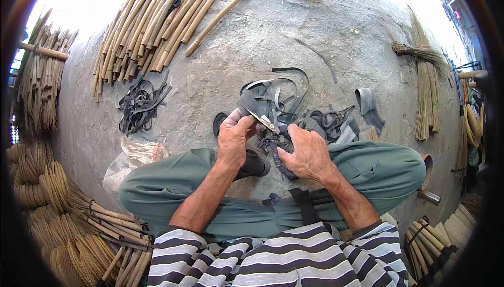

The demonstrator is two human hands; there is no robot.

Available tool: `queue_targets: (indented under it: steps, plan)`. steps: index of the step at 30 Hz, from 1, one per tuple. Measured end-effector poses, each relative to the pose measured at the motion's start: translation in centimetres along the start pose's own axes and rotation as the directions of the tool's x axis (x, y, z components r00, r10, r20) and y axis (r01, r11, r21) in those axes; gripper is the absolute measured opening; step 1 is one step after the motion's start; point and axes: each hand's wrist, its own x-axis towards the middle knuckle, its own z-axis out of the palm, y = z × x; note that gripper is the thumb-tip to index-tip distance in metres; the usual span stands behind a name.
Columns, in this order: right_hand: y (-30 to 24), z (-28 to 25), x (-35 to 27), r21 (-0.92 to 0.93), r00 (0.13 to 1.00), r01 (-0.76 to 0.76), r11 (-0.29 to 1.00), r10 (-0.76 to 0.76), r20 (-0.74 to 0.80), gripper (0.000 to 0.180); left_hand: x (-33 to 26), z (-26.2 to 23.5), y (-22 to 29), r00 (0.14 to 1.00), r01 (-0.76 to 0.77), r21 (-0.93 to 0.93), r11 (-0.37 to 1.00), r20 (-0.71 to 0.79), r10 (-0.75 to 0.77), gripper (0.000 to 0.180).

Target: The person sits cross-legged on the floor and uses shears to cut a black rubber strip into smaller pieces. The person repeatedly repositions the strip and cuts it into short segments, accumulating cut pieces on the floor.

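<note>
My left hand point(232, 139) pinches a dark grey rubber strip point(247, 100) in front of my crossed legs. Across the strip lie the metal blades of a pair of scissors point(266, 121). My right hand point(308, 153) is closed around their handles, which look wrapped in black material. How far the blades are apart is hard to see. Just beyond both hands, loose curled black rubber strips point(286, 98) lie on the ground. A tangle of black strips and rubber scraps point(331, 121) sits beyond my right hand.
Bamboo poles point(157, 22) lie at the far left, near a heap of black strips point(140, 106). A white sack point(131, 161) is beside my left knee. Tied straw bundles point(426, 93) stand right; coiled woven cord point(52, 187) is stacked left.
</note>
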Motion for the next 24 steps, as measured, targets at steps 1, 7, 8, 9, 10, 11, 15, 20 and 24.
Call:
queue_targets:
  steps: [1, 7, 8, 9, 10, 11, 15, 20, 24]
  plan:
    - [-0.1, -0.1, 0.0, -0.002, 1.0, -0.017, 1.0, 0.017, 0.023, 0.043, 0.0, 0.0, 0.0, 1.0, 0.026, -0.01, 1.0, -0.005, -0.026, 0.016]
    - [-0.1, 0.0, -0.2, 0.006, 0.987, -0.066, 0.998, 0.064, 0.144, 0.044, 0.3, -0.3, 0.2, 0.994, 0.083, -0.107, 0.991, -0.061, -0.089, 0.019]
    - [0.1, 0.2, -0.2, 0.02, 0.99, -0.052, 0.998, 0.049, 0.132, 0.043, 0.3, -0.3, 0.1, 0.991, 0.092, -0.137, 0.986, -0.083, -0.104, 0.019]
    - [0.2, 0.4, -0.2, 0.03, 0.991, -0.046, 0.998, 0.042, 0.128, 0.043, 0.3, -0.3, 0.0, 0.995, 0.056, -0.136, 0.989, -0.07, -0.066, 0.019]
    - [0.3, 0.7, -0.2, 0.035, 0.991, -0.049, 0.998, 0.044, 0.129, 0.043, 0.3, -0.3, -0.1, 0.997, 0.032, -0.138, 0.99, -0.065, -0.041, 0.019]
    - [0.4, 0.9, -0.1, 0.028, 0.999, 0.038, 0.999, -0.038, 0.027, 0.043, 0.2, -0.2, -0.3, 0.997, -0.001, -0.14, 0.99, -0.079, -0.01, 0.019]
    - [0.6, 1.0, -0.1, -0.03, 0.978, 0.145, 0.989, -0.148, -0.144, 0.043, 0.1, 0.0, -1.3, 0.996, -0.079, 0.054, 0.995, 0.039, 0.077, 0.022]
    - [0.0, 0.1, -0.1, -0.02, 0.999, -0.023, 1.0, 0.024, 0.037, 0.041, 0.2, -0.3, -1.3, 0.999, -0.039, 0.042, 0.998, 0.033, 0.038, 0.024]
    - [-0.1, 0.2, -0.2, -0.019, 0.994, -0.053, 0.998, 0.055, 0.1, 0.04, 0.2, -0.4, -0.9, 0.999, 0.028, -0.046, 0.999, -0.031, -0.029, 0.021]
